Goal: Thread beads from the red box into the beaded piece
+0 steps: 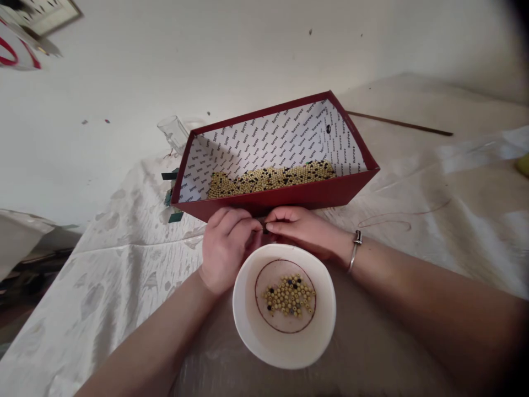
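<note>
My left hand and my right hand meet just behind a white bowl, close to the front wall of a dark red box. Fingers on both hands are closed in a pinch. Between the fingertips shows a small dark thing, too small to name. Yellowish and black beads lie loose on the bottom of the bowl. Many more beads of the same colours cover the floor of the box, which has a white printed lining.
A clear glass leans by the box's left end, near dark green pieces. Behind the box's right side lies a thin brown stick. A reddish thread curls on the pale tablecloth. The wall rises behind.
</note>
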Demonstrator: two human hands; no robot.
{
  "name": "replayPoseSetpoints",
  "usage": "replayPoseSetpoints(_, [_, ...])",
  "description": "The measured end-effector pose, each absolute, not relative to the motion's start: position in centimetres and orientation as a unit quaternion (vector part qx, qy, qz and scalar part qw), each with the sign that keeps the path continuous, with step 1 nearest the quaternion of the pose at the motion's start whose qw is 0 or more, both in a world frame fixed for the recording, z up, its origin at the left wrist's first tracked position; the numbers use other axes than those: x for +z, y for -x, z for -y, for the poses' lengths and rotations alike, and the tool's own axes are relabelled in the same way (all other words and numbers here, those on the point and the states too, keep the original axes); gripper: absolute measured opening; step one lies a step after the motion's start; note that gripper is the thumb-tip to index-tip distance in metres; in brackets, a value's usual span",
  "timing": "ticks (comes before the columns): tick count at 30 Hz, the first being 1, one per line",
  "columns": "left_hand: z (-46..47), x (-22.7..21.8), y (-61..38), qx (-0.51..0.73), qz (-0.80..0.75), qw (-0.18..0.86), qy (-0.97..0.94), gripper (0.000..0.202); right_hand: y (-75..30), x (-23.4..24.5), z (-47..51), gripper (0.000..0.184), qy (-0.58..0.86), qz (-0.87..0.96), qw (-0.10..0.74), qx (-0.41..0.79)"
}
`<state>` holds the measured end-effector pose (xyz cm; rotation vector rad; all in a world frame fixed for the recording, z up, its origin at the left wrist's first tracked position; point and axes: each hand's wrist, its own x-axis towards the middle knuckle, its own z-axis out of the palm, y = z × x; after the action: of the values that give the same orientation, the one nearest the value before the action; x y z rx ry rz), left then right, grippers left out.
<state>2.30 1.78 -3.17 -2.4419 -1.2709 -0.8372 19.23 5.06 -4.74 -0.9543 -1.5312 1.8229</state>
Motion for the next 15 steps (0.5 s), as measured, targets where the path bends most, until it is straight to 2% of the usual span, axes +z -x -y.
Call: replayPoseSetpoints(15, [-2.0,-3.45,-2.2,-0.31,0.445,0.133,0.829,0.007,-19.24,-4.77,-5.05,0.015,0.354,0.556,0.289,0.694])
